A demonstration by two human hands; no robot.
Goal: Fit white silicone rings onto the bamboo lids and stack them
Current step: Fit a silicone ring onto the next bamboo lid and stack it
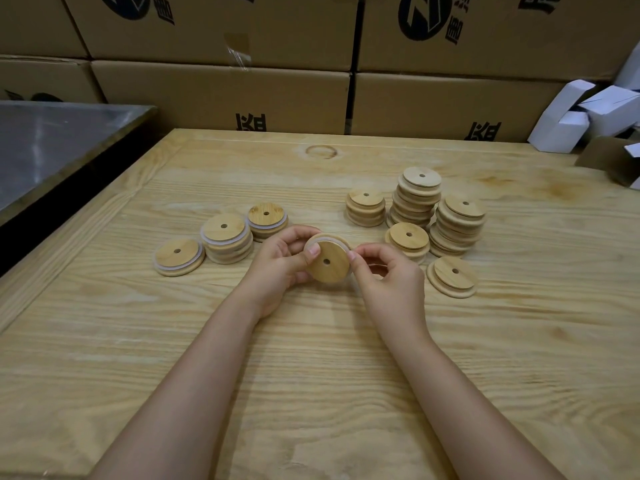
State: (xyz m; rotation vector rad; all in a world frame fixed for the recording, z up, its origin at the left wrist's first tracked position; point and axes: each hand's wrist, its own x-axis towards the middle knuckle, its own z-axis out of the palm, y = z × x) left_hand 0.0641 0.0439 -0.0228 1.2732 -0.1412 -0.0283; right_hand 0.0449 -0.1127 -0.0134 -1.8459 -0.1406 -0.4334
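Lid (328, 263), held tilted left of the tall bare stack (415, 199); gripped by left hand (280, 268), ring (325, 239) pinched by right hand (388, 275). Ring-seating judged underway; stacking on finished piles (227, 237), farther left, required next.

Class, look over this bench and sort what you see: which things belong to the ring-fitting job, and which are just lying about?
Belongs to the job: held lid, white ring on its rim, left hand, right hand, ringed lids, plain lid stacks.

Just lying about: cardboard boxes, white cartons, metal tabletop.
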